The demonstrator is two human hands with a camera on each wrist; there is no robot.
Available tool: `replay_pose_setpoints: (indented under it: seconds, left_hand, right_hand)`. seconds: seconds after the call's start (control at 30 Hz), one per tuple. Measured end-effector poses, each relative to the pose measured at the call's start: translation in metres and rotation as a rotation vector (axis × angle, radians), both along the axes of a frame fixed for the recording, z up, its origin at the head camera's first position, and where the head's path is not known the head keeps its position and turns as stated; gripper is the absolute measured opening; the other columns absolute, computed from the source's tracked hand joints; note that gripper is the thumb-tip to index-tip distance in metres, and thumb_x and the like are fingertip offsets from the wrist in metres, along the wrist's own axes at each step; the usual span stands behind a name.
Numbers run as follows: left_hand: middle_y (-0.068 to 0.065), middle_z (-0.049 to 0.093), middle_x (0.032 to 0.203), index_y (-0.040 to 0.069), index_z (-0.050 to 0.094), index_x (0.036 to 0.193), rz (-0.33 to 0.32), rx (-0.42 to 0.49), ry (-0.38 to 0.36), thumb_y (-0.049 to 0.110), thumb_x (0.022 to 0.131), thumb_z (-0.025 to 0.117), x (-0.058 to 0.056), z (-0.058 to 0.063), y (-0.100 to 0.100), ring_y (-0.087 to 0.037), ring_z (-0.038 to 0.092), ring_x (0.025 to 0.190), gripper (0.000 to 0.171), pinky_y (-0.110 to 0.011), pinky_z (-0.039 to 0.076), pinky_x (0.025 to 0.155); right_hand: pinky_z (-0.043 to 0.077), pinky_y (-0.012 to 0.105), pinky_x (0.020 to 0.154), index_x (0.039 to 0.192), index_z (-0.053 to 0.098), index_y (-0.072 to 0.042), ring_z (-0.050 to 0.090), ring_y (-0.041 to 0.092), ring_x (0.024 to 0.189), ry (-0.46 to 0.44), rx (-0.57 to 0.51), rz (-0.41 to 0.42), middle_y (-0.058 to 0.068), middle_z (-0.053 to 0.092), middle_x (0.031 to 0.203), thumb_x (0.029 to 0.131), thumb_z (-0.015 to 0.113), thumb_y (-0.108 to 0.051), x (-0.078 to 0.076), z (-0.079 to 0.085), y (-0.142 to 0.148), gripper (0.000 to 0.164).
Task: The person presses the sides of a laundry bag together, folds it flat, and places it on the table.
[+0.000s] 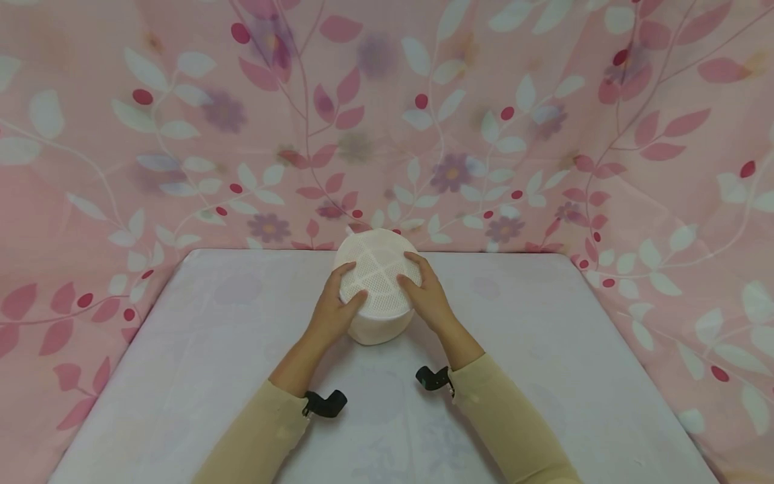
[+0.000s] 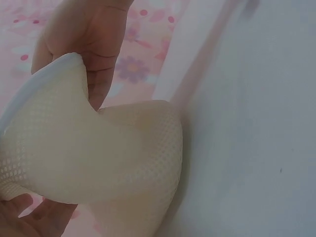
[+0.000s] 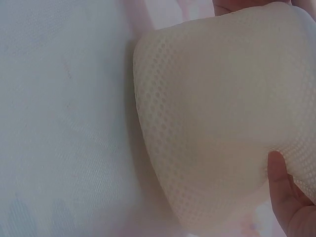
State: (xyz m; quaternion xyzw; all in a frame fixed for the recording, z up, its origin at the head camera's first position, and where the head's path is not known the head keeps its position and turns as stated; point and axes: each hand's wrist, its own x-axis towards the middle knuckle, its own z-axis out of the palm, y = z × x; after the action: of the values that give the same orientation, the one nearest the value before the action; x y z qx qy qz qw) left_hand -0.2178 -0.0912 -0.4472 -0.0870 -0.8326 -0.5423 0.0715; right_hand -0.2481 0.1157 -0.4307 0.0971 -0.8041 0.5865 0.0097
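Note:
A round cream-white mesh laundry bag with a pale piped edge is tilted up between both hands, its lower side close over the table. My left hand grips its left edge, thumb on the mesh face. On the opposite side my right hand holds the edge, thumb pressed onto the mesh and fingers round the rim. The mesh side wall bulges and folds in the left wrist view, with the right hand above and the left hand below. In the right wrist view a right fingertip dents the mesh.
The table is covered with a whitish cloth. Behind it and at both sides hangs a pink curtain printed with leaves and flowers. Black wrist cameras sit at the beige sleeves.

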Motion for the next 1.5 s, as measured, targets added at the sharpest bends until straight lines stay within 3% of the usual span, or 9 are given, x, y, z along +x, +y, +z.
replay_pose_setpoints:
  seconds: [0.3,0.47,0.6,0.73,0.8,0.87,1.03,1.2,1.5]
  left_hand:
    - [-0.002,0.029,0.147,0.041,0.023,0.142,-0.040,-0.229,0.002,0.054,0.086,0.053,0.006,0.006,-0.014,-0.024,0.030,0.132,0.065,-0.052,0.028,0.103]
    - [-0.006,0.033,0.145,0.040,0.021,0.143,-0.072,-0.278,0.004,0.055,0.086,0.053,0.008,0.010,-0.018,-0.025,0.038,0.127,0.067,-0.049,0.033,0.101]
    - [-0.007,0.032,0.143,0.041,0.020,0.143,-0.106,-0.209,-0.048,0.053,0.086,0.055,0.010,0.011,-0.018,-0.024,0.052,0.107,0.068,-0.038,0.050,0.078]
    - [-0.006,0.027,0.146,0.040,0.019,0.144,-0.149,-0.081,-0.082,0.044,0.088,0.057,0.010,0.008,-0.017,-0.026,0.055,0.098,0.068,-0.029,0.053,0.061]
    - [-0.005,0.024,0.147,0.038,0.019,0.144,-0.168,-0.033,-0.075,0.041,0.089,0.058,0.009,0.005,-0.016,-0.027,0.054,0.103,0.068,-0.032,0.053,0.065]
    - [-0.002,0.024,0.149,0.038,0.021,0.144,-0.161,-0.016,-0.055,0.040,0.089,0.058,0.008,0.001,-0.016,-0.028,0.047,0.117,0.067,-0.039,0.050,0.081]
    - [0.001,0.023,0.150,0.039,0.026,0.142,-0.114,0.050,-0.029,0.039,0.087,0.061,0.005,-0.008,-0.013,-0.022,0.022,0.136,0.065,-0.048,0.021,0.107]
    - [0.001,0.022,0.150,0.041,0.031,0.138,-0.059,0.193,-0.073,0.040,0.085,0.064,0.003,-0.014,-0.008,-0.022,0.025,0.135,0.063,-0.046,0.024,0.107]
    - [0.003,0.031,0.145,0.033,0.040,0.135,0.011,0.380,-0.068,0.034,0.083,0.068,0.003,-0.009,0.003,-0.017,0.034,0.129,0.059,-0.039,0.028,0.106]
  right_hand:
    - [0.027,0.049,0.104,0.135,0.040,-0.031,0.030,0.022,0.132,0.003,-0.016,0.008,0.001,0.032,0.145,0.090,0.058,-0.030,0.001,0.001,-0.001,0.049]
    - [0.024,0.049,0.106,0.135,0.040,-0.031,0.028,0.021,0.133,0.014,-0.012,0.001,0.000,0.032,0.145,0.090,0.058,-0.028,0.000,0.001,-0.001,0.048]
    - [0.022,0.047,0.107,0.134,0.041,-0.033,0.027,0.019,0.134,0.010,0.002,-0.004,-0.002,0.032,0.145,0.090,0.059,-0.029,0.000,0.001,-0.002,0.048]
    - [0.022,0.047,0.107,0.134,0.040,-0.034,0.026,0.019,0.134,-0.003,0.004,-0.005,-0.003,0.030,0.146,0.090,0.058,-0.030,-0.001,0.001,-0.002,0.048]
    - [0.023,0.048,0.107,0.134,0.039,-0.034,0.027,0.019,0.134,-0.009,0.003,-0.006,-0.003,0.030,0.146,0.090,0.058,-0.030,0.000,0.000,-0.002,0.048]
    - [0.024,0.048,0.106,0.134,0.040,-0.035,0.027,0.020,0.133,-0.012,-0.003,-0.008,-0.003,0.031,0.145,0.090,0.058,-0.029,0.000,0.000,-0.002,0.048]
    - [0.026,0.049,0.105,0.133,0.041,-0.034,0.028,0.021,0.132,-0.010,-0.012,-0.016,-0.002,0.031,0.145,0.090,0.058,-0.027,0.001,0.000,-0.003,0.047]
    - [0.025,0.048,0.106,0.133,0.041,-0.035,0.027,0.021,0.133,-0.017,-0.008,-0.031,-0.002,0.030,0.146,0.089,0.058,-0.026,0.003,0.000,-0.005,0.047]
    - [0.025,0.048,0.106,0.134,0.039,-0.035,0.027,0.021,0.134,-0.005,-0.012,-0.024,-0.002,0.029,0.146,0.090,0.057,-0.026,0.006,0.001,-0.004,0.049]
